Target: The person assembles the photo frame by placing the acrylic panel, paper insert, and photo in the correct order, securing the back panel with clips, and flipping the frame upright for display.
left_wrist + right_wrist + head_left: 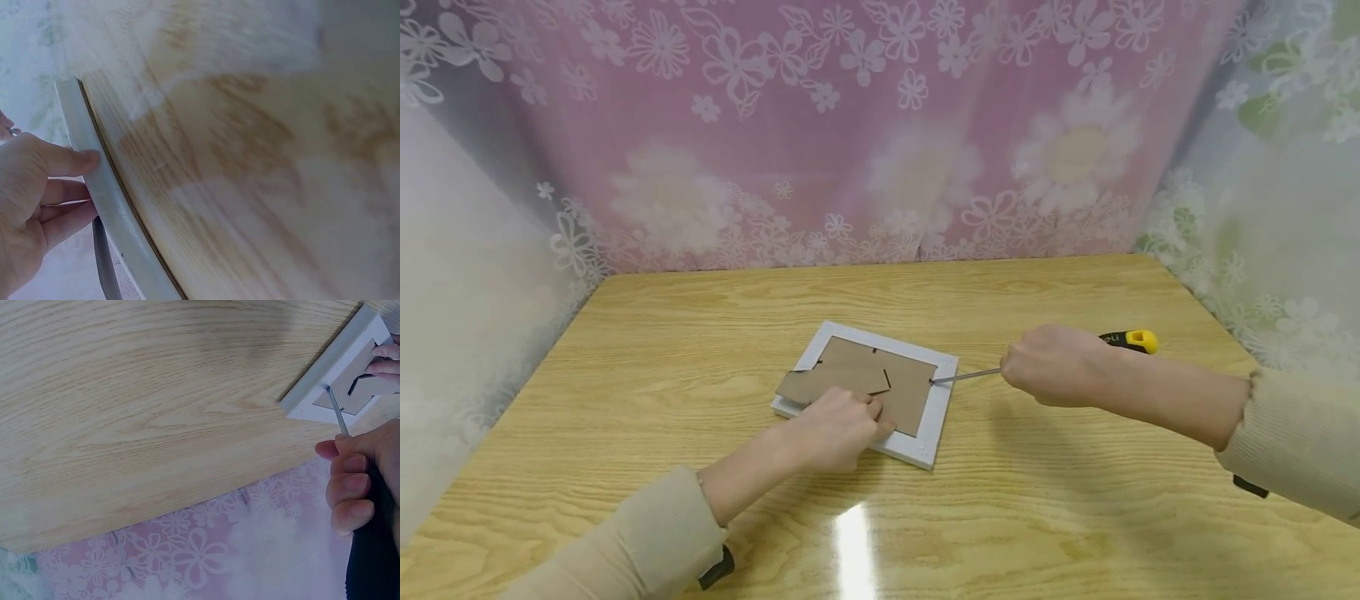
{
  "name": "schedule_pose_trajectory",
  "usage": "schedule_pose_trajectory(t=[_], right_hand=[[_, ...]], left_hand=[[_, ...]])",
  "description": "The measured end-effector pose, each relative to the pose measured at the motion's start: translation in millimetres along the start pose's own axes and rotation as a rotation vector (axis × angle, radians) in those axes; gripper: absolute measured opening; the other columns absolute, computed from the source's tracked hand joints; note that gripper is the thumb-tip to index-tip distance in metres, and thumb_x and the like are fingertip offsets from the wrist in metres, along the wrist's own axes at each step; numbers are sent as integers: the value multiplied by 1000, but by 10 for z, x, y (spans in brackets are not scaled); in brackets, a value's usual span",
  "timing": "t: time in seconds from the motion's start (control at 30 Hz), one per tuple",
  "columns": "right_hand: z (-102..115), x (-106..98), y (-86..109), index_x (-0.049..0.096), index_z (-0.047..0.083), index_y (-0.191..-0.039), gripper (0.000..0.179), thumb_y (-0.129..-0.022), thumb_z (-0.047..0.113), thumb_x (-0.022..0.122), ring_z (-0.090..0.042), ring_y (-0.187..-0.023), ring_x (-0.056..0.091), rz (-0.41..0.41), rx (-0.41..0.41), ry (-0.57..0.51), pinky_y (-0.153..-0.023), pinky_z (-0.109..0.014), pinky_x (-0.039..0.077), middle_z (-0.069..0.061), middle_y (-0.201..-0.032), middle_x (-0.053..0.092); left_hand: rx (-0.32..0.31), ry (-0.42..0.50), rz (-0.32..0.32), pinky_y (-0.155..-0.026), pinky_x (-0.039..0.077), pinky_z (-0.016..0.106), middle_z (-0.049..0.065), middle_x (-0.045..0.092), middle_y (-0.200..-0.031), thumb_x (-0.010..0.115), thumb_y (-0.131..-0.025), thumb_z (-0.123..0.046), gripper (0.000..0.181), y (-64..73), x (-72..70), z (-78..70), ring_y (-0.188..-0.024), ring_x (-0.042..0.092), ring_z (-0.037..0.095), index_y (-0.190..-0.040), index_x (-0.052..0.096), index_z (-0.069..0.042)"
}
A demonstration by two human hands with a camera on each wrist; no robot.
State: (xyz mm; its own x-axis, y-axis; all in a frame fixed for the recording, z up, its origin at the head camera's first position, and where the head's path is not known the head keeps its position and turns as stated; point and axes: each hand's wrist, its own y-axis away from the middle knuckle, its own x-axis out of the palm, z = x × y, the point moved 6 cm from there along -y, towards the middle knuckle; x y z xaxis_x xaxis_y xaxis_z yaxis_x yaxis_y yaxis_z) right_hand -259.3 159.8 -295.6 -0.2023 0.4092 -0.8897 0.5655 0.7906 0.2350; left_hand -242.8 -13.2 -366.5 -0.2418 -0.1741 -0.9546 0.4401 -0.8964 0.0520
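Note:
A white picture frame lies face down on the table, its brown backing board up. A brown stand flap sits on the board. Small dark tabs show along the board's edges. My left hand presses on the near side, its thumb on the white border and other fingers on the board beside the flap. In my right hand I grip a flat-shafted screwdriver by its black and yellow handle. Its tip touches the tab at the frame's right inner edge.
The wood-grain table reaches back to a pink flowered curtain. Pale curtains hang at the left and right sides. A bright light reflection lies on the near tabletop.

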Motion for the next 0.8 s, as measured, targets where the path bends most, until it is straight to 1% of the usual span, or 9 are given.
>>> schedule_pose_trajectory(t=[0.07,0.1,0.17,0.27,0.4,0.5,0.6,0.73,0.8], right_hand=[[-3,7,-4,50,12,-59,29,-76,-4,66,-8,-49,27,-3,-9,6,-41,-19,25,4,-56,41],[-15,35,-9,49,12,-58,29,-75,-5,66,-8,-49,25,-22,-19,11,-41,-18,24,4,-56,40],[-25,44,-9,50,11,-58,28,-75,-4,66,-8,-49,24,-29,-18,11,-41,-18,24,4,-55,39],[-26,47,15,48,11,-58,29,-75,-5,66,-8,-49,20,-52,-13,10,-42,-18,19,4,-53,35],[-7,60,64,49,11,-61,29,-78,-6,64,-7,-50,18,-43,17,-49,-45,-19,16,5,-53,34],[-31,127,88,53,9,-67,22,-80,-5,63,-7,-49,21,-21,67,-120,-44,-20,19,4,-55,38],[-67,195,120,59,7,-76,12,-82,-3,63,-7,-47,28,-12,115,-169,-42,-20,27,2,-59,48],[-99,263,159,62,5,-83,5,-83,1,64,-8,-46,38,-22,133,-159,-42,-19,35,-2,-65,56],[-112,289,169,63,5,-86,5,-83,2,65,-8,-48,41,-28,139,-148,-42,-20,36,-3,-67,57]], left_hand=[[2,6,-4,-42,35,16,11,67,-103,65,-73,-7,41,3,-4,-3,-68,62,14,-112,67,-17],[3,6,-6,-41,34,16,11,67,-103,65,-73,-7,40,3,-4,-4,-68,61,14,-112,67,-17],[0,2,-9,-41,35,16,10,67,-102,64,-73,-6,40,3,-5,-3,-67,61,14,-112,67,-17],[-4,3,-18,-41,35,15,10,67,-100,64,-73,-6,40,1,-4,-1,-66,60,13,-112,67,-17],[-3,17,-14,-39,31,16,10,67,-102,63,-73,-6,41,2,5,1,-59,56,11,-112,67,-17],[-11,24,-9,-37,27,16,11,66,-104,62,-73,-5,42,3,1,14,-54,51,9,-113,67,-17],[-15,22,-10,-36,25,17,11,67,-104,62,-73,-5,42,3,-14,24,-50,46,7,-112,68,-18],[-12,28,-7,-38,27,17,9,67,-100,63,-73,-4,41,2,-27,22,-50,42,7,-111,68,-18],[-15,35,-9,-39,28,17,7,67,-97,62,-73,-4,40,-2,-28,26,-52,42,7,-110,68,-18]])
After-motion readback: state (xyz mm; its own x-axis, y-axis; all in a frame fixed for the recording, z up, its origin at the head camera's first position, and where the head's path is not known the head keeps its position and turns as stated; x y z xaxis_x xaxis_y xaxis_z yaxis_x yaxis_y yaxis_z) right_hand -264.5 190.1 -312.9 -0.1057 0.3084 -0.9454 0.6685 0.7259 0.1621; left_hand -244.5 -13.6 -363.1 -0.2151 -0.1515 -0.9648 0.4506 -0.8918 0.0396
